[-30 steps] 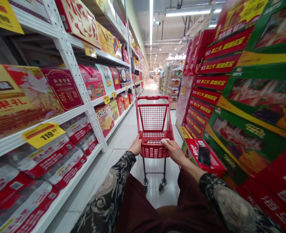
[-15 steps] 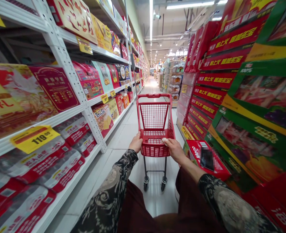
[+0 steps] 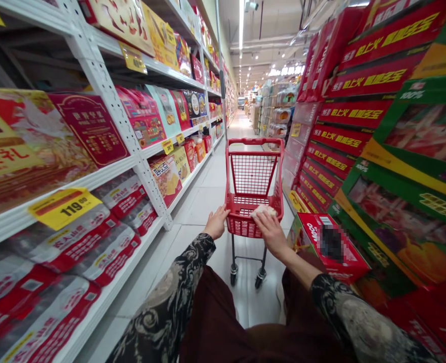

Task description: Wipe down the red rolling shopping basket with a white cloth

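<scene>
Floor [image 3: 196, 196] is laid w/ pale, shiny tiles. Left side is lined w/ white metal shelving [image 3: 146, 181], filled w/ boxes [image 3: 90, 126] & bottle packs [image 3: 105, 259]; yellow price tags [image 3: 66, 206] are fixed along edges. Right side is stacked w/ red cartons [image 3: 353, 113] & green cartons [image 3: 392, 201], the green ones nearer. Far aisle is lit by a long strip light [image 3: 241, 25] + small ceiling lamps [image 3: 240, 76]. Pale wall [image 3: 227, 45] is seen above far-left shelves.
</scene>
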{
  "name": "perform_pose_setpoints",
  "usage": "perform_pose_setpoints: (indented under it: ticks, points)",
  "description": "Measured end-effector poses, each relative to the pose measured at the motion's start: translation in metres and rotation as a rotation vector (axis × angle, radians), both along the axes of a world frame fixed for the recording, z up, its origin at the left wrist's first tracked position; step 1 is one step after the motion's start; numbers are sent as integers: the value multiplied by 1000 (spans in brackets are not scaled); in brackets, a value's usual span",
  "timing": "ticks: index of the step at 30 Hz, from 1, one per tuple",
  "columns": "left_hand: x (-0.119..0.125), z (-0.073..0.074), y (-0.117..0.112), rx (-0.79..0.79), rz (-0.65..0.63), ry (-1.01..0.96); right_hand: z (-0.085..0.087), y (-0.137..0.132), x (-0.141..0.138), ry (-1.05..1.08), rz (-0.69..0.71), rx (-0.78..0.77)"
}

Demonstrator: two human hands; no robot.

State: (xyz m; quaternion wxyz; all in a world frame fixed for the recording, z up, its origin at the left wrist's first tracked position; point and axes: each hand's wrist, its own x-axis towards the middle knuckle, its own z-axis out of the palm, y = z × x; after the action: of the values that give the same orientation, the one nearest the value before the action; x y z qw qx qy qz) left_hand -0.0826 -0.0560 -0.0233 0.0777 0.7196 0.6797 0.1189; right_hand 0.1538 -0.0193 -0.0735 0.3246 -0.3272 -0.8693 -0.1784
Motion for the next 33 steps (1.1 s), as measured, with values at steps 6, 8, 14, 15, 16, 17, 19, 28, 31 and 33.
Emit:
perform_pose_setpoints:
  ticks: [6,8,14,15,16,17,19,28,31,33]
  points:
    - [-8,19,8,-98,-30,75,-6,1,-61,-127,225,71]
    - [-6,22,8,-117,-23,97,-11,4,-70,-136,284,79]
    - [6,23,7,-123,-16,181,-45,4,-66,-209,385,-54]
    - [7,24,8,-121,-15,188,-53,2,-63,-212,373,-92]
    - [8,24,8,-121,-11,188,-61,0,-59,-209,360,-129]
    - [9,25,8,-121,-6,178,-68,-3,-56,-193,349,-162]
    - [9,24,9,-115,8,110,-76,-9,-48,-121,334,-228]
    - [48,-27,-31,-94,295,-1025,-24,-43,-39,897,180,-678]
    - [72,-36,-43,-228,231,-1483,-12,-55,-48,1239,168,-974]
    - [82,-35,-46,-242,279,-1716,-10,-61,-53,1404,164,-1150]
